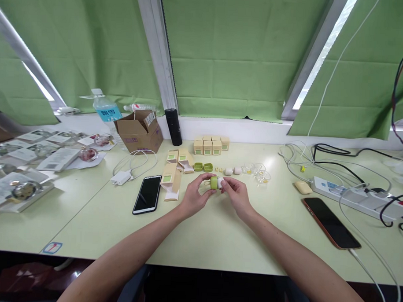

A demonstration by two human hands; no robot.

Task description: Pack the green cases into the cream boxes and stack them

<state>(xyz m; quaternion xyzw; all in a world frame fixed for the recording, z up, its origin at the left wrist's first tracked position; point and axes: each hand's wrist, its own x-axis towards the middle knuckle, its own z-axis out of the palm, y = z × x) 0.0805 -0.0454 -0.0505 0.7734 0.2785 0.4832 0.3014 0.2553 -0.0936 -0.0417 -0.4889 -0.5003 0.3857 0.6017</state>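
Note:
My left hand (193,199) pinches a small green cap-like piece (214,182) with a pale loop on its left end. In the fingers of my right hand (238,197) is a small white rounded piece (220,182), set against the green one; I cannot tell how far it goes in. Just beyond my hands lie two green square cups (203,167), two pale round pieces (232,171), tiny yellowish bits (218,169) and several clear plastic pieces (259,172). Opened cream boxes (169,178) lie left of my left hand.
Small closed cream boxes (211,145) stand at the back. A black phone (147,195) lies left, another phone (331,222) right, near a power strip (355,198) and cables. A cardboard box (139,133), black flask (173,126) and packaged items (59,158) occupy the left side.

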